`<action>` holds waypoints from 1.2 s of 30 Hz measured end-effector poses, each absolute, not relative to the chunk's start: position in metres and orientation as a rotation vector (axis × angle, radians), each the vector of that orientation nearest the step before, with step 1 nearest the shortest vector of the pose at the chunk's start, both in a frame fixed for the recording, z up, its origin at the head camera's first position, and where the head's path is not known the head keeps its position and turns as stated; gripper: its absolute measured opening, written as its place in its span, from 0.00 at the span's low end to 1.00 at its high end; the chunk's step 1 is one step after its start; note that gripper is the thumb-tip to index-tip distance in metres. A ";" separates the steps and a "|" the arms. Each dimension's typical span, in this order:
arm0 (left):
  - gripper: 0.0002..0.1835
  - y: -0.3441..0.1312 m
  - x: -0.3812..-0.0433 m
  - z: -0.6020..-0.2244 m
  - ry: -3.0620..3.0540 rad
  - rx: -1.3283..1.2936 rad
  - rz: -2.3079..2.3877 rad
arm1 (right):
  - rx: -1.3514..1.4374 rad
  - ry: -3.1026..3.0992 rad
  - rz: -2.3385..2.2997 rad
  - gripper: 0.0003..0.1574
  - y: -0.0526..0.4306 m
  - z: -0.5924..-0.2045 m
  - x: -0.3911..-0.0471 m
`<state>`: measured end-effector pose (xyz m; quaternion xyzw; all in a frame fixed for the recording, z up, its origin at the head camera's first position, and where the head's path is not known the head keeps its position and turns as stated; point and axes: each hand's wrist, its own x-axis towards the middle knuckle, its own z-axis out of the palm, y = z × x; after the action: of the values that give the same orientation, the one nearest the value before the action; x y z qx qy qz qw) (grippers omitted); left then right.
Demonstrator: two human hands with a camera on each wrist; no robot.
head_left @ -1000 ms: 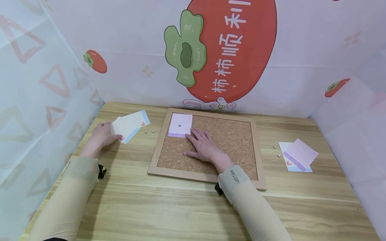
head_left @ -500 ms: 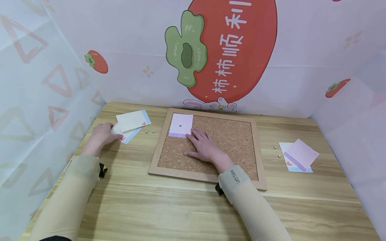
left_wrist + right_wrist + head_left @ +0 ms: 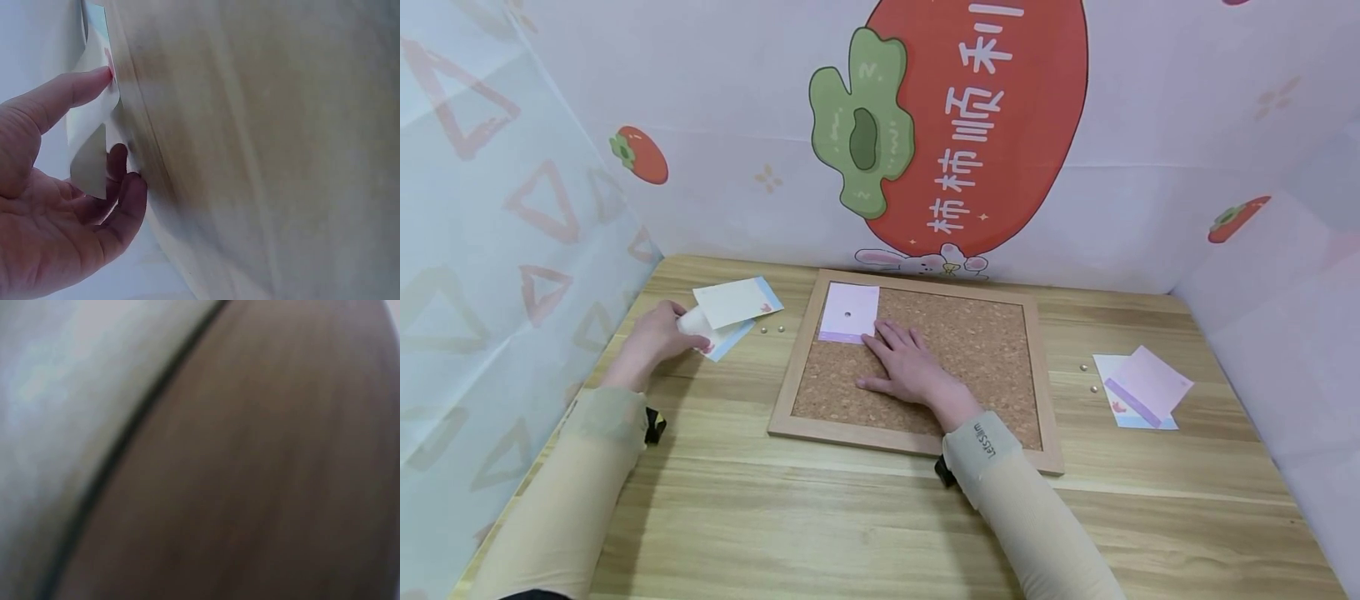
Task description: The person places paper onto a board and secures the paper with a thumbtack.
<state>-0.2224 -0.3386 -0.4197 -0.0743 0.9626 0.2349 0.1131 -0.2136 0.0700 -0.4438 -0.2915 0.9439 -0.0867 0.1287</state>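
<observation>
The left hand (image 3: 658,333) holds the lower white card (image 3: 722,336) at its near-left end, thumb on the red print and fingers curved behind; from the left wrist, that end bends up in a curl between thumb and fingers. Just beyond the fingertips, the upper white card (image 3: 737,302) lies partly over the lower one, its blue strip on the side away from the hand. To the right of the thumb, apart from it, two small studs (image 3: 764,330) sit on the table (image 3: 820,517).

The right hand (image 3: 910,367) rests palm down on the cork board (image 3: 970,367), fingers spread wide and gripping nothing. Its fingertips reach the right edge of the purple-edged card (image 3: 857,304), which lies on the board just ahead and to the left, with a metal pin (image 3: 847,314) at its middle. The right wrist view is too blurred to add detail.

Well to the right of the right hand are two more studs (image 3: 1093,389), and just past them a pink card (image 3: 1150,383) overlaps a blue-edged card (image 3: 1114,396). Farthest off, beyond both hands, hangs a pale backdrop (image 3: 715,100) with a large red fruit print (image 3: 1030,100).
</observation>
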 end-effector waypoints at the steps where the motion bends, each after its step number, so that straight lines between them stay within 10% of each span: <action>1: 0.44 -0.339 -0.223 -0.420 2.824 -0.217 0.703 | -0.848 2.743 -0.251 0.52 0.070 -0.443 -0.213; 21: 0.43 -0.364 -0.217 -0.405 2.863 -0.261 1.057 | -0.823 2.767 -0.259 0.53 0.068 -0.444 -0.211; 36: 0.23 -0.356 -0.195 -0.351 3.158 -0.417 1.041 | -0.835 2.824 -0.324 0.52 0.078 -0.439 -0.204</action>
<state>-0.1951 -0.3564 -0.3514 -0.1236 0.9372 0.3090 -0.1046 -0.2042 0.0782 -0.4389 -0.2806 0.9495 -0.1088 0.0892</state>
